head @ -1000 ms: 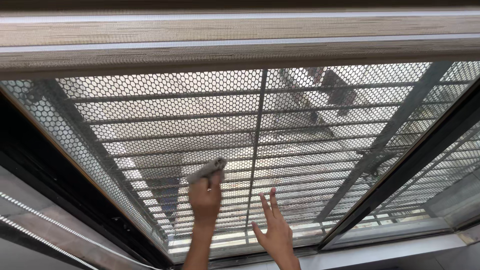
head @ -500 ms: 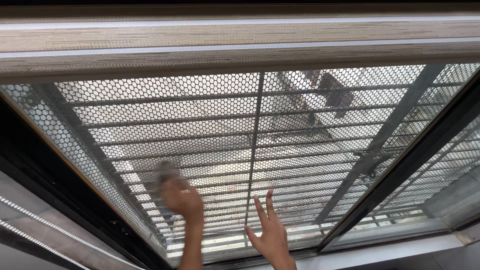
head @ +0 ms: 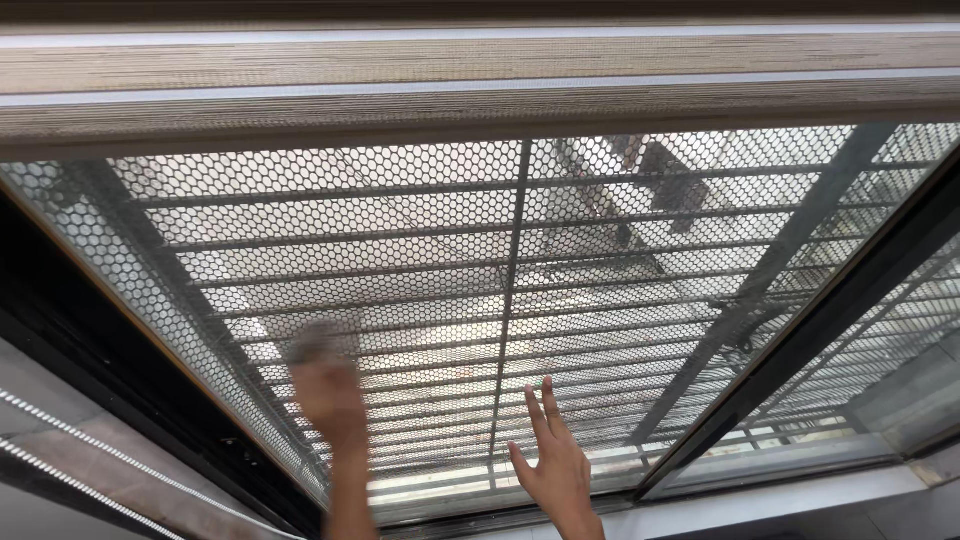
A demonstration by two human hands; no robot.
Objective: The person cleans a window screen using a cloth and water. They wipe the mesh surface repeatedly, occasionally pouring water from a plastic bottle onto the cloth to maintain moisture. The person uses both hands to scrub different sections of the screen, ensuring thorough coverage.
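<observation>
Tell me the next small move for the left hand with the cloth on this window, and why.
Probably sweep the left hand and its small grey cloth right across the glass window pane, toward the centre bar. It sits blurred near the pane's left edge, while the open right hand braces low.

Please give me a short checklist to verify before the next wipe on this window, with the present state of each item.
1. Cloth gripped in left hand: ok, though blurred by motion.
2. Cloth pressed on the window glass: cannot tell.
3. Right hand open, holding nothing: ok.
4. Right hand apart from the cloth: ok.
5. Roller blind raised above the glass: ok.
6. Glass free of smears: cannot tell, the honeycomb mesh behind it hides them.
</observation>
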